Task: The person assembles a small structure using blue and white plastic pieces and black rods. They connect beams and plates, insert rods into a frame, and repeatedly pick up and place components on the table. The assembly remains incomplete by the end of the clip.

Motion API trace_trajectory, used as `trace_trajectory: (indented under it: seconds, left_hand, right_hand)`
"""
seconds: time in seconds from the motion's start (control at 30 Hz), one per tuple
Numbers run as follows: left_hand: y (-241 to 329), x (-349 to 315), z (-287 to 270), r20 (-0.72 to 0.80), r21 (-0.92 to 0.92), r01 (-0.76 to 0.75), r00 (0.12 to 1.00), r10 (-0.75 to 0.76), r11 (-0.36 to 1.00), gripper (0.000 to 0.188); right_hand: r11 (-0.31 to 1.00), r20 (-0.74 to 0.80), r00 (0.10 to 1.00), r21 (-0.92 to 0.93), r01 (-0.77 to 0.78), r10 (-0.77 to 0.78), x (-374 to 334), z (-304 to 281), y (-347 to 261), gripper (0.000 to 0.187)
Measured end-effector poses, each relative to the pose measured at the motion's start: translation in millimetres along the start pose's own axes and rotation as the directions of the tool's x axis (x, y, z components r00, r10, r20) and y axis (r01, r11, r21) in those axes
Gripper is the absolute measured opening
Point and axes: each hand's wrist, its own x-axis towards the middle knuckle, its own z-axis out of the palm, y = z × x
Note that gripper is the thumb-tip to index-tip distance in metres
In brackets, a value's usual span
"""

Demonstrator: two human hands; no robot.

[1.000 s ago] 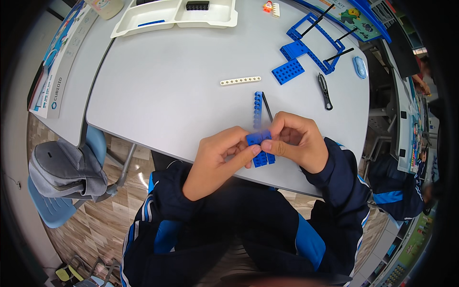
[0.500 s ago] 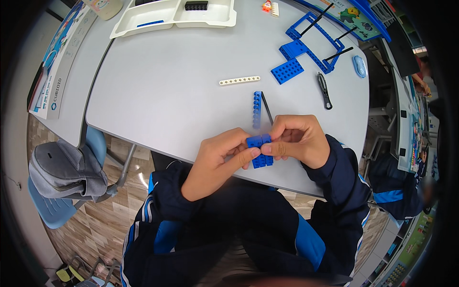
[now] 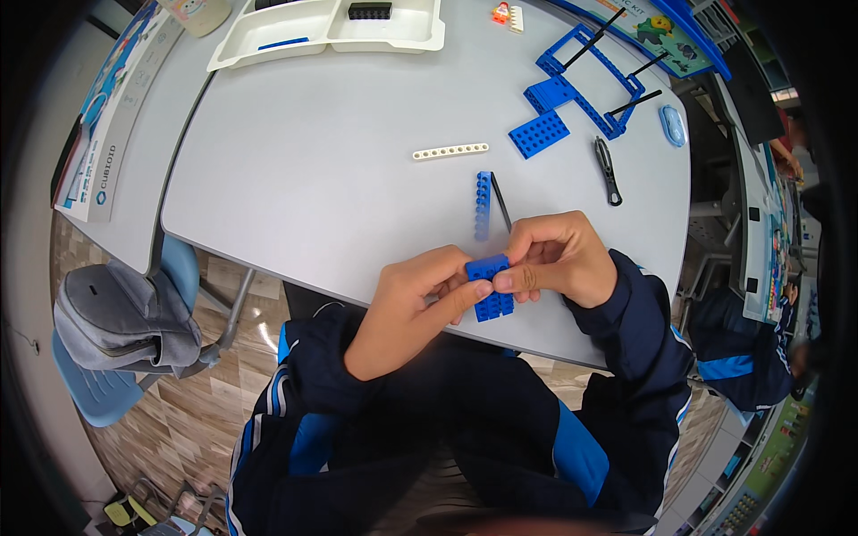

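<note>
Between my two hands, near the table's front edge, is a small assembly of blue building bricks [image 3: 489, 306]. My left hand [image 3: 424, 295] pinches its left side with thumb and fingers. From the right, my right hand [image 3: 556, 266] grips it, thumb pressed on its front near the top. Fingers hide part of the bricks. Just beyond my hands lies a blue studded beam [image 3: 483, 205], with a thin black rod [image 3: 500, 202] beside it. Farther off rests a white beam with holes [image 3: 450, 152].
A blue frame with black rods [image 3: 590, 80] and a blue plate [image 3: 539, 135] lie at the back right. Near them are a black tool [image 3: 607, 171] and a light blue oval object [image 3: 672, 126]. A white tray [image 3: 331, 46] stands at the back left. A grey backpack [image 3: 125, 313] rests on a chair.
The blue brick assembly has turned slightly and its top pieces now look closed up, without the gap between them. Both hands keep their hold, barely shifted.
</note>
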Motion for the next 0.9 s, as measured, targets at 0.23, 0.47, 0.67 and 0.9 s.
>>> trace_trajectory:
  seconds: [0.23, 0.47, 0.67, 0.9]
  left_hand:
    - [0.8, 1.2, 0.3, -0.039, -0.162, -0.018, 0.999, 0.011, 0.987, 0.022]
    - [12.2, -0.7, -2.0, -0.079, -0.321, 0.054, 0.993, -0.084, 0.946, 0.016]
    - [15.6, 1.6, -4.3, 0.036, -0.301, 0.101, 0.995, -0.094, 0.948, 0.013]
    - [13.2, 0.1, -5.5, 0.046, -0.25, 0.157, 0.988, -0.15, 0.956, 0.015]
  right_hand:
    - [0.995, 0.002, 1.0, 0.097, 0.031, -0.031, 0.3, 3.2, 2.5, 0.011]
    - [0.992, 0.077, 0.996, -0.119, -0.04, 0.049, -7.8, -2.5, -10.2, 0.015]
    - [0.997, -0.055, 0.998, -0.071, 0.026, -0.03, -10.2, -0.5, -10.8, 0.013]
    - [0.998, -0.059, 0.996, -0.001, 0.07, -0.07, -9.1, 4.3, -3.0, 0.009]
